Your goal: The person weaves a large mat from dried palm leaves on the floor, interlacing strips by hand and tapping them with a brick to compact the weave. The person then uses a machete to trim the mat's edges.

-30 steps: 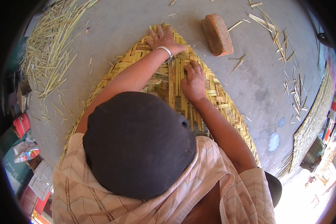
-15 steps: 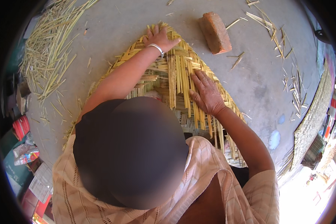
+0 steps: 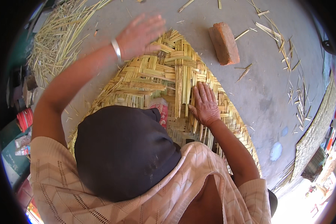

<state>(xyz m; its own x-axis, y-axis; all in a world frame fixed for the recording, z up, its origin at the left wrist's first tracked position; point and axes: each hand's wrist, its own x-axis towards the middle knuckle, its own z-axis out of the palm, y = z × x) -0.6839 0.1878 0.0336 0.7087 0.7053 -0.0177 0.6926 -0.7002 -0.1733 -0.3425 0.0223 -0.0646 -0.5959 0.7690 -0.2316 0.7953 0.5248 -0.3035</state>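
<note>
The right hand (image 3: 206, 108) lies flat on the woven mat (image 3: 181, 56) beneath it, fingers straight and gripping nothing, likely to keep the weave flat; loose strips (image 3: 179, 84) hang just left of these fingertips. The left hand (image 3: 140, 36) is blurred, fingers stretched out and apparently empty, near the mat's tip; whether it touches, I cannot tell. A dark rounded shape (image 3: 123, 149), bodyward of both hands' fingers, blocks part of the mat. Beyond the right fingers lies a brick (image 3: 224, 44); left of the left fingers, a straw pile (image 3: 58, 41)
</note>
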